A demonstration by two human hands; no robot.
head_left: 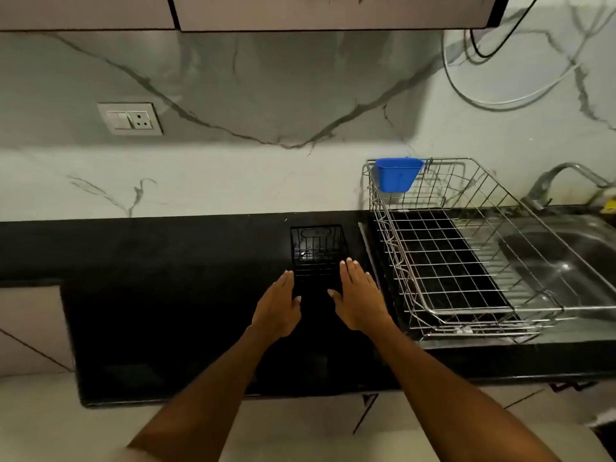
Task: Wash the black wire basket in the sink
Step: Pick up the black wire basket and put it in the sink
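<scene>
Head view: barely begun. Black wire basket (316, 253) on counter (166, 295), left of sink (566, 261), dry and unwashed by the look. Left hand (278, 306) and right hand (360, 296) flanking basket, fingers straight, gripping nothing. Lifting, carrying, washing all left.

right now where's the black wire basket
In the head view, the black wire basket stands on the dark counter, just left of the steel dish rack, between the left hand and right hand.

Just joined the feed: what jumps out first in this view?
Both hands, left hand and right hand, reach with straight fingers either side of the black wire basket on the dark counter. To the right, a steel dish rack with a blue cup spans the sink.
</scene>
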